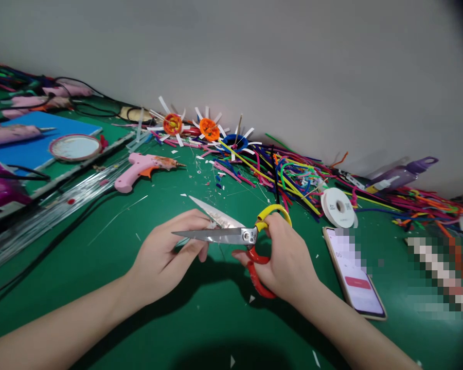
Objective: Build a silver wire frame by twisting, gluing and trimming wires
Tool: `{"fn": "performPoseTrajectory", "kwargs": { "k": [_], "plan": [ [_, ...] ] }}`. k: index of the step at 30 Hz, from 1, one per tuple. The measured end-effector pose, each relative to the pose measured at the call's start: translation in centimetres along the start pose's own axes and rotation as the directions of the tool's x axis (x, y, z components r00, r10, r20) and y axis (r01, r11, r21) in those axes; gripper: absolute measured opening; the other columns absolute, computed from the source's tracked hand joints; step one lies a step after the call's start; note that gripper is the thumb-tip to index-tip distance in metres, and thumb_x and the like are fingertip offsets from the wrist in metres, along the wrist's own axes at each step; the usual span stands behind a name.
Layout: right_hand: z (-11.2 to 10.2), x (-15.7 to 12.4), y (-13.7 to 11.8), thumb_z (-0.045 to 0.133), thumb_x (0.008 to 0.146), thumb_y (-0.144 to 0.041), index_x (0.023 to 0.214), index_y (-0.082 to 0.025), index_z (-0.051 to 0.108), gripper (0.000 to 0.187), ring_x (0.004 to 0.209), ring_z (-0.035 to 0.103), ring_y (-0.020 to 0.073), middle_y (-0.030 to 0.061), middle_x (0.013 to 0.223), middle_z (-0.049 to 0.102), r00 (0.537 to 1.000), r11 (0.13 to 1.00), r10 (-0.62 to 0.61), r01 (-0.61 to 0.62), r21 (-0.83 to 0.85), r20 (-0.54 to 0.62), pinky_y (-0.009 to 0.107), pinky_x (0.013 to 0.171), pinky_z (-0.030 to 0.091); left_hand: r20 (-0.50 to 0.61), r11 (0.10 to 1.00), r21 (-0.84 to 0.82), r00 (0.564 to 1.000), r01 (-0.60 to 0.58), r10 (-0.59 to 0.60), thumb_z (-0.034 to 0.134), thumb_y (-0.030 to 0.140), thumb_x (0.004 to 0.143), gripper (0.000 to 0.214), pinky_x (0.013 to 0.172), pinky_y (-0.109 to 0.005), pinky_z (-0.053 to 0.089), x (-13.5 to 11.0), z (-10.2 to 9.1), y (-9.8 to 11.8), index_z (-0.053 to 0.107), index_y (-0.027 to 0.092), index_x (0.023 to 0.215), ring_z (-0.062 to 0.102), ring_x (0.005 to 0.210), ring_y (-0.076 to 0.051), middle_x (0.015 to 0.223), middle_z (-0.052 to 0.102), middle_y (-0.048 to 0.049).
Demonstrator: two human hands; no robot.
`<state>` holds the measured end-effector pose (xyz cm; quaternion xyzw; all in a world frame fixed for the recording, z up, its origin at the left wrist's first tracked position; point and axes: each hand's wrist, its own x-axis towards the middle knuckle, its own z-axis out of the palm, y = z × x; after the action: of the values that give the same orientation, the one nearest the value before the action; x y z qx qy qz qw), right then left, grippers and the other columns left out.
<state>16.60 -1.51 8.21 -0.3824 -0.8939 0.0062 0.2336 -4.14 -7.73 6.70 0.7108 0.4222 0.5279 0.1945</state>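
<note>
My right hand (287, 259) is closed through the yellow and red handles of a pair of scissors (231, 234), whose blades stand apart and point left. My left hand (170, 254) sits by the blade tips with its fingers pinched together on something small I cannot make out. Both hands hover over a green mat (200, 318) scattered with white paper scraps.
A phone (355, 272) lies right of my right hand, a white tape roll (337, 207) behind it. Coloured pipe cleaners (293, 174) and paper-petal flowers (209, 128) pile along the wall. A pink glue gun (141, 168), wires, a round lid (75, 147) and blue board (34, 141) are at left.
</note>
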Motion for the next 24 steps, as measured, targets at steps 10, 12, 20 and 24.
{"fn": "performPoseTrajectory", "kwargs": {
  "k": [10, 12, 20, 24],
  "plan": [
    [-0.27, -0.04, -0.35, 0.057, 0.073, -0.043, 0.082, -0.018, 0.042, 0.030, 0.059, 0.051, 0.0168, 0.0034, 0.069, 0.052, 0.999, 1.000, -0.015, 0.015, -0.001, -0.030, 0.028, 0.050, 0.039, 0.065, 0.997, -0.065, 0.997, 0.047, -0.043, 0.039, 0.011, 0.089, 0.020, 0.061, -0.022, 0.045, 0.01, 0.07, 0.17, 0.057, 0.017, 0.085, 0.059, 0.065, -0.011, 0.063, 0.058, 0.0016],
    [-0.30, -0.05, -0.37, 0.056, 0.074, -0.044, 0.082, -0.018, 0.043, 0.030, 0.057, 0.050, 0.0165, 0.0033, 0.069, 0.052, 0.999, 1.000, -0.023, 0.023, -0.011, -0.032, 0.027, 0.050, 0.038, 0.080, 0.994, -0.083, 0.995, 0.070, -0.064, 0.039, 0.010, 0.089, 0.019, 0.059, -0.020, 0.046, -0.13, 0.09, 0.14, 0.056, 0.018, 0.089, 0.059, 0.060, -0.009, 0.064, 0.060, 0.0031],
    [-0.60, 0.01, -0.12, 0.054, 0.077, -0.045, 0.083, -0.016, 0.047, 0.030, 0.059, 0.052, 0.0184, 0.0051, 0.067, 0.055, 0.988, 0.988, -0.120, 0.110, -0.104, -0.094, 0.029, 0.051, 0.039, 0.142, 0.973, -0.173, 0.981, 0.154, -0.130, 0.038, 0.014, 0.091, 0.017, 0.052, -0.018, 0.047, -0.38, 0.11, -0.06, 0.054, 0.020, 0.090, 0.058, 0.051, -0.006, 0.070, 0.061, 0.0041],
    [-0.82, 0.00, 0.04, 0.053, 0.078, -0.045, 0.080, -0.016, 0.049, 0.030, 0.058, 0.050, 0.0181, 0.0036, 0.064, 0.053, 0.978, 0.976, -0.175, 0.157, -0.149, -0.117, 0.028, 0.050, 0.038, 0.155, 0.962, -0.199, 0.975, 0.186, -0.157, 0.037, 0.016, 0.092, 0.020, 0.050, -0.018, 0.047, -0.31, 0.05, 0.05, 0.054, 0.019, 0.085, 0.056, 0.050, -0.006, 0.067, 0.060, 0.0040]
  ]
}}
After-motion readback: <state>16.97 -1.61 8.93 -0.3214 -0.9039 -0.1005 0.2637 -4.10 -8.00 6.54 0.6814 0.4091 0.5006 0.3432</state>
